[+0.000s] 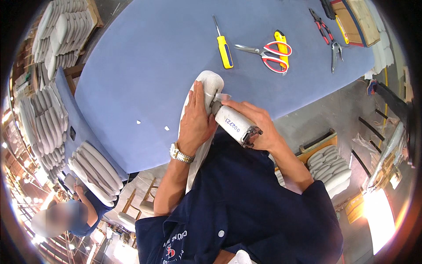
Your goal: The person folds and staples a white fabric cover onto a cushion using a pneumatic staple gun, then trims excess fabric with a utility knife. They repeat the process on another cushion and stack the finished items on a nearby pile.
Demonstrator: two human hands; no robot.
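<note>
A long, narrow pad (210, 79) covered in light grey cloth lies at the near edge of the blue table, one end reaching back toward my body. My left hand (197, 118), with a metal watch at the wrist, holds the pad, its fingers stretched along the upper face. My right hand (259, 121) is closed round what looks like a staple gun (233, 121), with a white cylindrical body and dark end cap. Its dark nose meets the pad's right side beside my left hand. The right hand's grip is partly hidden behind the body.
On the blue table (149, 66) lie a yellow screwdriver (224, 52), red-and-white scissors (268, 55) over a yellow cutter (282, 39), and red-handled pliers (323, 28). Grey pads (94, 171) are stacked at left, near another person (81, 215). More pads (329, 167) fill a crate at right.
</note>
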